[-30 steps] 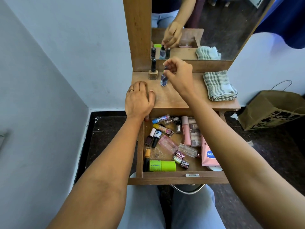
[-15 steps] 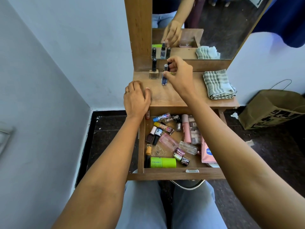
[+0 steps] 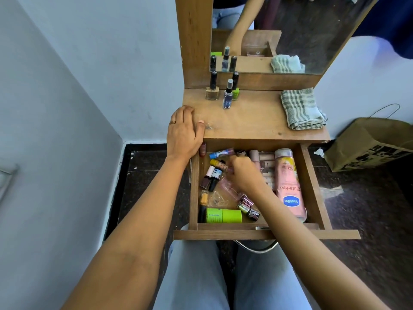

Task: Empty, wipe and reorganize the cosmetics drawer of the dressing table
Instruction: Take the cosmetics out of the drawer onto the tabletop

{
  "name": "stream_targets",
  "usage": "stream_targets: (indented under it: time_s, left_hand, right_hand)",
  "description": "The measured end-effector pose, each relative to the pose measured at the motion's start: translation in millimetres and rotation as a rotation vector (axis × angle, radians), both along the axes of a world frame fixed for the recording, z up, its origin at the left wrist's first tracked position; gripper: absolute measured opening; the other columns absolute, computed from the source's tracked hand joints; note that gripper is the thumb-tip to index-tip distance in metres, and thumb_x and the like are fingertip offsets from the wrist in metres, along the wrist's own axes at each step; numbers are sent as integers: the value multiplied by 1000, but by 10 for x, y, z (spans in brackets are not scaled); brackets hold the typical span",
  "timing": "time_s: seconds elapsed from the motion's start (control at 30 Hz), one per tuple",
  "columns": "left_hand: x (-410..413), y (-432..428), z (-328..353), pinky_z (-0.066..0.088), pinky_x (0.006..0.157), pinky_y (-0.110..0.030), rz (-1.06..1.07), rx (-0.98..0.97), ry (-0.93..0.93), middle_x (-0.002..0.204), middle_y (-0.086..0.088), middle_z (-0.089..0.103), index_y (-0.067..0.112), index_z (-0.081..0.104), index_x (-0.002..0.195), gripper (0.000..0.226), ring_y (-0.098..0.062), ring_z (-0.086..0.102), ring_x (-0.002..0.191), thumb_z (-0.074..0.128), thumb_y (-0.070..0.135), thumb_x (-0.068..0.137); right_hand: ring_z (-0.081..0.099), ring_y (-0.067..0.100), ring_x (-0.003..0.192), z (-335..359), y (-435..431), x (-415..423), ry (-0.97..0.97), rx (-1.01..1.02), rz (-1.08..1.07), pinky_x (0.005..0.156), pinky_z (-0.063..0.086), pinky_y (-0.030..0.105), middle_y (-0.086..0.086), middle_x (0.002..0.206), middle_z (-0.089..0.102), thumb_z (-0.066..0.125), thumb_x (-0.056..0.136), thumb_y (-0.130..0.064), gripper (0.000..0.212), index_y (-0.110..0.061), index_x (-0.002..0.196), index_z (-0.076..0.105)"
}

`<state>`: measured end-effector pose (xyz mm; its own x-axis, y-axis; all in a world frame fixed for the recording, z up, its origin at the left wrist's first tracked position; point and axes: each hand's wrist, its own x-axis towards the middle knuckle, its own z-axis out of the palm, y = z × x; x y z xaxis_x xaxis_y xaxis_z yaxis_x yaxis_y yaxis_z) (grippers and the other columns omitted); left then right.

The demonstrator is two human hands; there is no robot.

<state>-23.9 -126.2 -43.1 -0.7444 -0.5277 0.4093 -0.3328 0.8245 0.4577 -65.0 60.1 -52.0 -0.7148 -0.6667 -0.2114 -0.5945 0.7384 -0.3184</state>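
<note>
The open wooden drawer [image 3: 312,189] holds several cosmetics: a pink Vaseline lotion bottle [image 3: 289,186] on the right, a green tube [image 3: 223,215] at the front, nail polishes [image 3: 211,177] on the left. My right hand [image 3: 244,175] is down inside the drawer with its fingers bent over small bottles in the middle; what they hold is hidden. My left hand [image 3: 184,133] rests flat on the front left corner of the table top [image 3: 250,121]. On that top stand a beige nail polish [image 3: 211,92], a blue spray bottle [image 3: 228,98] and a green nail polish [image 3: 235,91].
A folded striped cloth [image 3: 301,108] lies on the right of the table top. The mirror [image 3: 290,30] rises behind it. A brown paper bag [image 3: 368,144] stands on the dark floor to the right. A wall runs close on the left. My knees sit under the drawer front.
My right hand let go of the blue spray bottle on the table top and came down into the drawer. My left hand stayed on the table's corner.
</note>
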Motion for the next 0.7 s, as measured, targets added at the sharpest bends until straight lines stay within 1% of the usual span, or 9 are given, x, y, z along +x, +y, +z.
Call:
stream_targets:
  time_s: [0.13, 0.27, 0.33, 0.37, 0.43, 0.5, 0.57, 0.63, 0.7]
  left_hand:
    - [-2, -3, -4, 39, 102, -36, -1, 0, 19, 129, -9, 52, 6, 50, 124, 45, -24, 45, 122, 39, 36, 93]
    - [-9, -4, -9, 42, 98, -36, 3, 25, 20, 129, -6, 51, 9, 50, 123, 45, -21, 46, 121, 38, 38, 91]
    - [-7, -2, -16, 42, 98, -36, 5, 27, 24, 129, -6, 52, 9, 50, 123, 45, -21, 46, 121, 38, 39, 91]
    - [-6, 1, -19, 41, 98, -36, 5, 25, 28, 129, -6, 52, 9, 50, 123, 45, -21, 46, 121, 39, 38, 91]
    - [-8, -3, -21, 42, 97, -36, 2, 26, 34, 128, -6, 52, 9, 50, 123, 44, -21, 46, 120, 40, 38, 91]
    - [-10, -5, -25, 42, 97, -37, 0, 29, 30, 129, -6, 51, 9, 50, 123, 44, -22, 46, 120, 39, 38, 91]
    - [-14, -3, -26, 43, 96, -38, 1, 29, 22, 129, -6, 51, 9, 49, 123, 44, -22, 46, 120, 39, 38, 91]
    - [-16, 0, -21, 43, 95, -38, 7, 32, 20, 129, -6, 50, 9, 49, 123, 44, -21, 46, 121, 38, 37, 91]
    - [-16, 2, -19, 42, 96, -38, 13, 33, 20, 129, -6, 50, 10, 49, 123, 43, -21, 45, 121, 39, 37, 91]
  right_hand:
    - [62, 37, 98, -89, -19, -53, 78, 28, 17, 74, 49, 40, 17, 102, 65, 57, 85, -9, 17, -5, 102, 60]
    - [62, 35, 96, -154, -29, -90, 58, -35, -9, 76, 49, 39, 13, 101, 65, 56, 85, -14, 20, -9, 104, 61]
    - [60, 29, 88, -109, -14, -78, 62, -157, -30, 76, 45, 37, 9, 93, 63, 60, 82, -19, 17, -11, 97, 61]
    - [59, 26, 83, -60, 1, -66, 51, -249, -48, 75, 46, 37, 6, 90, 61, 62, 81, -20, 15, -12, 94, 61]
    - [57, 19, 75, 100, 31, -26, 25, -460, -88, 73, 49, 38, 2, 86, 57, 63, 80, -16, 12, -13, 91, 62]
    - [57, 13, 73, 346, 39, 21, 16, -637, -125, 69, 50, 28, 0, 86, 58, 63, 83, -14, 12, -15, 95, 61]
    - [57, 9, 74, 628, 1, 28, -17, -783, -137, 66, 46, 15, 0, 85, 59, 63, 87, -15, 14, -16, 99, 57]
    - [56, 7, 75, 891, -113, -39, -8, -861, -114, 66, 46, 14, 0, 86, 60, 62, 88, -14, 16, -15, 102, 55]
    - [55, 7, 74, 1081, -304, -173, 110, -861, -64, 66, 47, 16, 0, 85, 60, 62, 86, -12, 13, -12, 98, 58]
